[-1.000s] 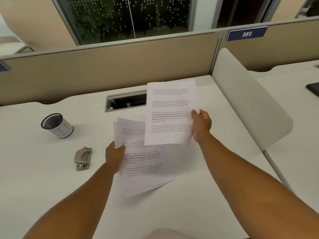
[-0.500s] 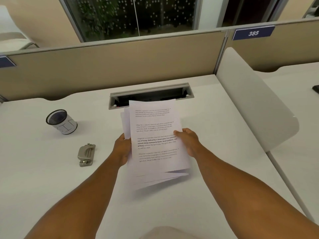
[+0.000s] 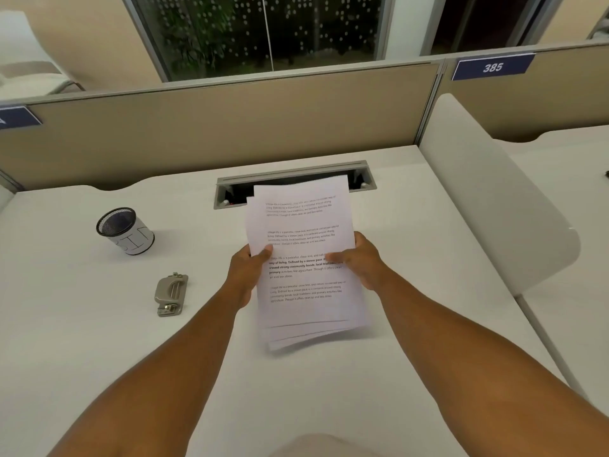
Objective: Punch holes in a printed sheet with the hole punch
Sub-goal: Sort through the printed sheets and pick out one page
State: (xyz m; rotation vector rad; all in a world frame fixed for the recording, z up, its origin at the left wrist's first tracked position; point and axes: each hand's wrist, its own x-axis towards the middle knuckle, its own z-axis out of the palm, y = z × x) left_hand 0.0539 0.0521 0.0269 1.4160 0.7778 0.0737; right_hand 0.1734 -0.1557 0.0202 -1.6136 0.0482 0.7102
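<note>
A small stack of printed sheets (image 3: 304,291) with black text is held above the white desk (image 3: 82,341), roughly squared up, lower edges fanned a little. My left hand (image 3: 248,268) grips its left edge with the thumb on top. On the opposite edge my right hand (image 3: 359,260) holds it the same way. The grey metal hole punch (image 3: 171,294) lies on the desk to the left of my left hand, apart from the paper and untouched.
A black mesh pen cup (image 3: 126,230) with a white band stands at the back left. A cable slot (image 3: 293,183) is cut into the desk behind the sheets. A tan partition (image 3: 214,127) and a white side divider (image 3: 494,206) bound the desk.
The separate sheet in my right hand has come down onto the sheets in my left hand. Both hands now hold one gathered stack, drawn closer together.
</note>
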